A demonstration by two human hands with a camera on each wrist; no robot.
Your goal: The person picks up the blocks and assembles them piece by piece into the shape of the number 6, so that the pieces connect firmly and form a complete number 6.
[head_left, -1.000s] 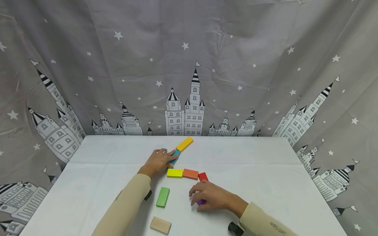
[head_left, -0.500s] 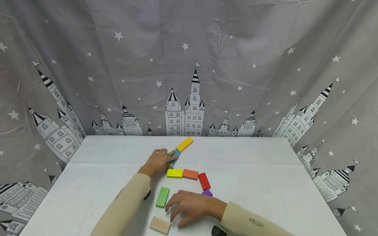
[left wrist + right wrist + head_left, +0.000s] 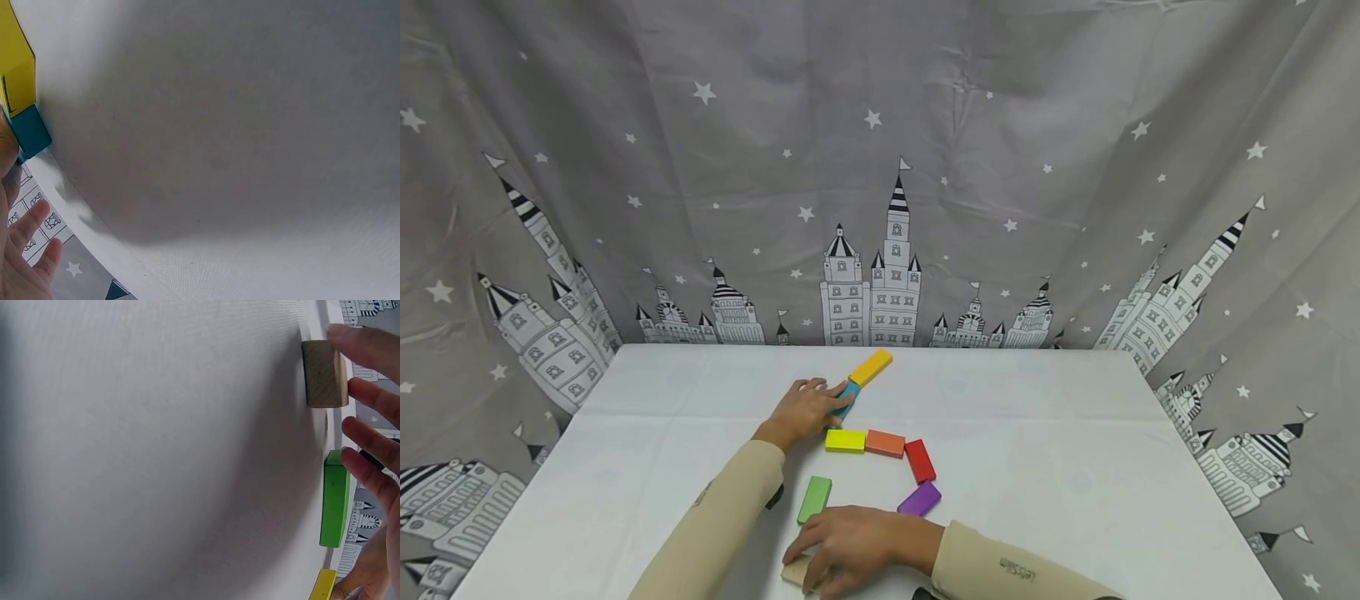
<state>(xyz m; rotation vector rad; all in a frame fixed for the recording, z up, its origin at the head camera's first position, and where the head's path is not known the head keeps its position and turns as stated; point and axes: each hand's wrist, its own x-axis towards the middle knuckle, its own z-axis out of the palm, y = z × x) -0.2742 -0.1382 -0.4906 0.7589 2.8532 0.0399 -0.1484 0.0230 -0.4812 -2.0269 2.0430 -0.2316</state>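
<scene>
My left hand (image 3: 805,410) holds a blue block (image 3: 846,402) flat on the table, thumb and forefinger at its sides. The blue block meets the end of an orange-yellow block (image 3: 871,367). Closer to me, my right hand (image 3: 856,546) reaches over a plain wooden block (image 3: 797,571), covering part of it. In the right wrist view, fingertips sit at the edges of this wooden block (image 3: 326,375), while the other fingers spread apart. Just beyond the right hand lies a light green block (image 3: 815,498).
A yellow block (image 3: 845,442), an orange block (image 3: 885,444), a red block (image 3: 921,461) and a purple block (image 3: 919,498) form a curved row on the white table (image 3: 1037,467). Behind the table hangs a grey curtain (image 3: 1000,100) printed with castles.
My right hand has left the purple block and moved left and toward me, onto the wooden block. The red and purple blocks are uncovered. My left hand stays on the blue block.
</scene>
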